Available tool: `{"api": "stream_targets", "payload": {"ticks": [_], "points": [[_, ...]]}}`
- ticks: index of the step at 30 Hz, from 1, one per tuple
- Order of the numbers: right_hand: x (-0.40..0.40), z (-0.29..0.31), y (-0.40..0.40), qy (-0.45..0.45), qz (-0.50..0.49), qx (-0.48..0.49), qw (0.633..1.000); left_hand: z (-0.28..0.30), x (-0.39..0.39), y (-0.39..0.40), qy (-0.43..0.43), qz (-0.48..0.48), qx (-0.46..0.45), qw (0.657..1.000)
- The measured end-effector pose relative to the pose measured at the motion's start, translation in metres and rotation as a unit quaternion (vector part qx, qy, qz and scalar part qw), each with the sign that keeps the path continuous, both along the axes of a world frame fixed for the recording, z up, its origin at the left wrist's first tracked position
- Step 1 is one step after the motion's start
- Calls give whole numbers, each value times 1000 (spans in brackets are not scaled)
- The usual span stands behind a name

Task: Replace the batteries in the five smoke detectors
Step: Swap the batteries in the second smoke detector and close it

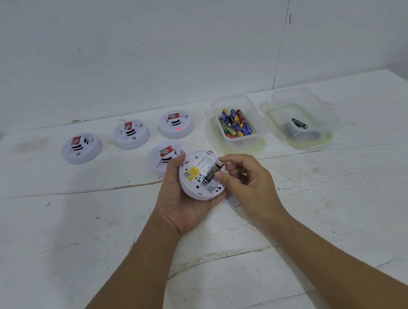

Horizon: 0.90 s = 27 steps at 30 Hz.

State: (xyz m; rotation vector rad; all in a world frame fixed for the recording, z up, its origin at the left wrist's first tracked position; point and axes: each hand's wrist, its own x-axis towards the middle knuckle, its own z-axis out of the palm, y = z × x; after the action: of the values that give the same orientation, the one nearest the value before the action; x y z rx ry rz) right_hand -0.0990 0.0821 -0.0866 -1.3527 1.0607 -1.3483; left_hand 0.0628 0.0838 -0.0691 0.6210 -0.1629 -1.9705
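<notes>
One dark battery is pinched between thumb and forefinger of the right hand, its long axis running from lower left to upper right across the open back of the smoke detector, which is cradled, tilted, in the curled fingers of the left hand at the centre of the frame. The battery is judged to be lying in or just above its bay, so the coming move turns on that diagonal; whether it is going in or coming out cannot be told. Further out, four detectors are seen at upper left, a tub of mixed batteries and a second tub at upper right.
</notes>
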Motion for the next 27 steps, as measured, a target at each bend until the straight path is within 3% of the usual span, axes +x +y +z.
{"api": "stream_targets", "payload": {"ticks": [10, 27], "points": [[0, 5, 3, -82, 42, 42, 995, -4, 2, -2, 10, 11, 12, 1000], [-1, 10, 2, -125, 63, 60, 988, 1, 0, -1, 1, 6, -6, 1000]]}}
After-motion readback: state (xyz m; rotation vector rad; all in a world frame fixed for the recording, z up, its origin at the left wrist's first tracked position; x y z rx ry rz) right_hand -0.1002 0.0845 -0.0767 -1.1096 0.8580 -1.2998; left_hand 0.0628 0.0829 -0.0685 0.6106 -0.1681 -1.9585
